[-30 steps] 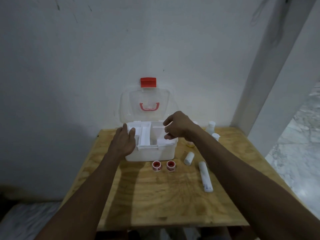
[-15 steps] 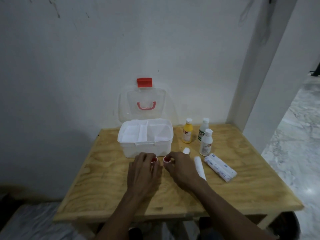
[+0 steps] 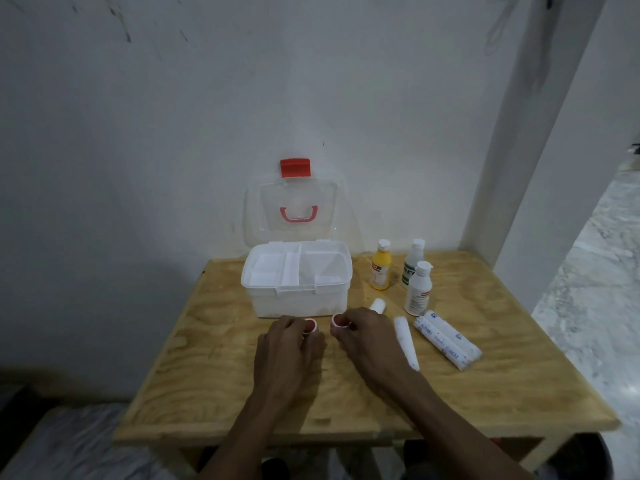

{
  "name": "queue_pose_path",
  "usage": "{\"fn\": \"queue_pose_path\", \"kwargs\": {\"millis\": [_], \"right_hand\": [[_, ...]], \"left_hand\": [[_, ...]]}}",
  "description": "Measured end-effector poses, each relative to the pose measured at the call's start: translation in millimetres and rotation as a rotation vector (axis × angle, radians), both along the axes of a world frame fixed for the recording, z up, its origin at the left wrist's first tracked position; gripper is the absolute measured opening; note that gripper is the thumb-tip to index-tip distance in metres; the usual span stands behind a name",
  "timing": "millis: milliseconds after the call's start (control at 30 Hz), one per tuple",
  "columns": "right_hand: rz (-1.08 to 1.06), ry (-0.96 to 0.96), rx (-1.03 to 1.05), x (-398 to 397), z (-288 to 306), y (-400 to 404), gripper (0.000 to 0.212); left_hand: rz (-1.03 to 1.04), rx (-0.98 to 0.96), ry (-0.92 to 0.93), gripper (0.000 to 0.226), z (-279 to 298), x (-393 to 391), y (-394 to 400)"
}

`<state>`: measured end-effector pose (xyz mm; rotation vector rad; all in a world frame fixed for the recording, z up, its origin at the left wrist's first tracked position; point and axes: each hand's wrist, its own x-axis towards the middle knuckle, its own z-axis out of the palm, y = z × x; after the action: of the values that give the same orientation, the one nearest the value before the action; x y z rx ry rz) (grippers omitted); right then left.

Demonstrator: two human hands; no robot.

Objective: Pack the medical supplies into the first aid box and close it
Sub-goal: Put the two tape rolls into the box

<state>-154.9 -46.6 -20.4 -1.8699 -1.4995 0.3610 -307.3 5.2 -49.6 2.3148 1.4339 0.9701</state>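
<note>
From the head camera, the first aid box (image 3: pixel 297 284) sits near the back edge of the wooden counter (image 3: pixel 214 382), its clear lid (image 3: pixel 291 211) standing upright against the wall, compartments bare. Just in front of it, the left hand (image 3: pixel 289 348) has its grip pinched on a small red-rimmed tape roll (image 3: pixel 310 325), and the right hand (image 3: pixel 367 336) pinches a second tape roll (image 3: pixel 338 321). Toward the back right corner stand a yellow bottle (image 3: pixel 381 266) and two white bottles (image 3: pixel 419 289). Wrapped bandage rolls (image 3: pixel 446 339) and a white tube (image 3: pixel 406 342) lie right of the right hand.
</note>
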Motion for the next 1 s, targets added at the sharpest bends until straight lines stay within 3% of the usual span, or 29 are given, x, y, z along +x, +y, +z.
{"fn": "queue_pose_path", "kwargs": {"millis": [233, 633, 1000], "right_hand": [[0.091, 0.052, 0.211, -15.8, 66.8, 28.0, 0.022], [0.236, -0.144, 0.074, -35.0, 80.8, 173.4, 0.023], [0.332, -0.341, -0.014, -31.5, 59.7, 213.0, 0.024]], "left_hand": [[0.1, 0.116, -0.198, 0.021, 66.9, -27.1, 23.8], [0.1, 0.002, 0.05, 0.029, 92.1, -33.4, 140.8], [0.109, -0.005, 0.199, 0.023, 75.4, -32.0, 168.6]]}}
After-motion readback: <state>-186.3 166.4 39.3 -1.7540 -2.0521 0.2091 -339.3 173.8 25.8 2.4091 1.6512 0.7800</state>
